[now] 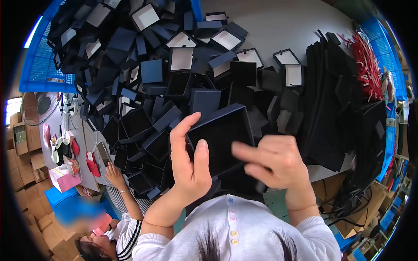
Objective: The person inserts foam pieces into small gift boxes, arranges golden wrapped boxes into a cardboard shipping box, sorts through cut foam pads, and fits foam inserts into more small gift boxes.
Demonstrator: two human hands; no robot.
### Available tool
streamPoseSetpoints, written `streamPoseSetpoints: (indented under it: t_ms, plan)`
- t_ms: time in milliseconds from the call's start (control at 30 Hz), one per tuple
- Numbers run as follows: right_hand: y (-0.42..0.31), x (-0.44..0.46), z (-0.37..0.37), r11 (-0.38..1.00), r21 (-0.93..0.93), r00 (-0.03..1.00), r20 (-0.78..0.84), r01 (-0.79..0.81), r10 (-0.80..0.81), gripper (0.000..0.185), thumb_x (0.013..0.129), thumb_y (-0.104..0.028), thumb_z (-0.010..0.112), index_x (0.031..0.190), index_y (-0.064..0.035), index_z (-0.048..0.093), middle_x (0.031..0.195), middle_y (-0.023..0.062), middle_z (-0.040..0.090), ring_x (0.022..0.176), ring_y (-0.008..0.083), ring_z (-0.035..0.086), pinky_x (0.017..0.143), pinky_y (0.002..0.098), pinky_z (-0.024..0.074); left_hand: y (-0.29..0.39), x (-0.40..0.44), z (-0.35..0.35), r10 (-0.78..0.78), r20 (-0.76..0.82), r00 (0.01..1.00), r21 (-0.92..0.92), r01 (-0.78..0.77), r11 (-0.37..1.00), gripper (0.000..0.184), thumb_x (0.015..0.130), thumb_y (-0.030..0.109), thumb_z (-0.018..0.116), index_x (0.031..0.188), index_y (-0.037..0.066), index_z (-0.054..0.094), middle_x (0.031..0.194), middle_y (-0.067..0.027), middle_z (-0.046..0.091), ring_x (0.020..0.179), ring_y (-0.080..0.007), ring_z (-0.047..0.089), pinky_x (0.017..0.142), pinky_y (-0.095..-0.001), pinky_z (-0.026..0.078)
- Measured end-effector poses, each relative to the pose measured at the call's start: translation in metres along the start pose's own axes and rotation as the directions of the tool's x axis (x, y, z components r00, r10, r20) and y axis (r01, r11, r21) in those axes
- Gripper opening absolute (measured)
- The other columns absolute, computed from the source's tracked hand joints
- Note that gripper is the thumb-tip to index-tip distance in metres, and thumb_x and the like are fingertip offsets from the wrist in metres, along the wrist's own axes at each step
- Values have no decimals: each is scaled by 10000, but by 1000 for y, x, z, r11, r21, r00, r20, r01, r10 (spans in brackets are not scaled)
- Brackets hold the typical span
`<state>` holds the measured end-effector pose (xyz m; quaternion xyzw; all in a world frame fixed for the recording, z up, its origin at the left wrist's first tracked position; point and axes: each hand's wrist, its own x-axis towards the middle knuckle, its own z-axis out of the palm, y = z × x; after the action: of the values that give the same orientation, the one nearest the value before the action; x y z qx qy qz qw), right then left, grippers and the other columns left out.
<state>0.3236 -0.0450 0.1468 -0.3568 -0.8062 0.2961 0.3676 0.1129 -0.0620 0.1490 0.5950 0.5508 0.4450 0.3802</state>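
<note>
A dark blue box point(224, 135) with a black inside is tilted in front of my chest. My left hand point(189, 156) grips its left side, with thumb and index finger at the edge. My right hand point(276, 161) is over the box's right part, its index finger pointing into the black inside and blurred by motion; the other fingers are curled, and I cannot make out anything in them. Behind the box lies a large heap of small dark blue boxes point(151, 71), some with white insides.
Black sheets point(324, 100) are stacked at the right, near red ribbons point(368, 65) and a blue crate point(383, 52). Another blue crate point(48, 85) holds boxes at the upper left. A co-worker's hand point(114, 176) rests by the table's left edge. A fan point(40, 106) stands beyond.
</note>
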Motion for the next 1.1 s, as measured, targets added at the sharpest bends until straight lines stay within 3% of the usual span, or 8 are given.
streamPoseSetpoints:
  t_ms: [100,233,367,500,667,800,933,1100]
  plan:
    - [14,-22,-1,610,746,955,120,-266,269,180,870,-184,651,944,-30,706,622,15,559,515,112,488,499,244,384,4,18,-20,-124,87,988,299,93,950,431,890,45,502,1316,-2,462,1290,-187,493,1049,-289,572,899,-337,442]
    - [21,-61,58,297,734,592,175,-611,786,208,970,-183,518,907,-28,643,658,-26,512,607,46,465,554,219,385,-24,62,-54,39,247,968,819,-230,526,587,808,170,705,1341,76,478,1340,-190,464,1167,-365,530,938,-415,469]
    - [-7,-117,104,130,750,636,441,-649,633,239,978,-201,514,1124,-16,552,918,41,592,870,106,571,811,272,459,-28,138,59,144,324,935,290,-243,926,320,822,170,675,1089,0,628,1045,-190,642,961,-333,637,850,-390,508]
    - [-8,-141,65,273,577,634,642,-770,431,796,862,-454,612,1509,-165,248,1413,189,397,1350,313,364,1107,414,299,-104,206,238,240,392,888,285,-366,886,432,776,311,689,1048,-18,622,1045,-225,647,1013,-370,616,849,-414,497]
    - [4,-163,26,268,449,522,699,-852,489,754,807,-358,716,1407,-113,332,1221,205,546,1166,302,539,1019,412,404,-155,230,327,0,577,816,558,-395,730,291,753,164,650,977,-21,632,949,-244,663,886,-432,642,824,-481,523]
    - [38,-145,-9,541,612,753,142,-576,642,547,654,-172,772,1110,-36,504,1106,112,575,1101,231,563,970,360,430,-116,233,249,94,403,911,342,-245,907,301,705,80,575,986,-27,561,910,-298,645,911,-469,614,814,-507,486]
    - [70,-74,-24,943,-49,843,-464,-329,270,809,541,-176,851,1238,-23,470,1226,186,539,1102,367,549,968,408,428,-94,178,134,110,495,862,246,-261,933,667,767,-20,415,1420,-15,278,1286,-347,482,1214,-480,455,1036,-471,361]
    - [75,-20,16,971,-213,989,-118,-112,88,812,641,-312,824,1298,-32,438,1362,163,448,1230,352,442,983,451,376,-61,62,69,-104,488,867,85,71,994,587,975,169,396,1506,62,171,1477,-239,328,1369,-383,339,1120,-393,280]
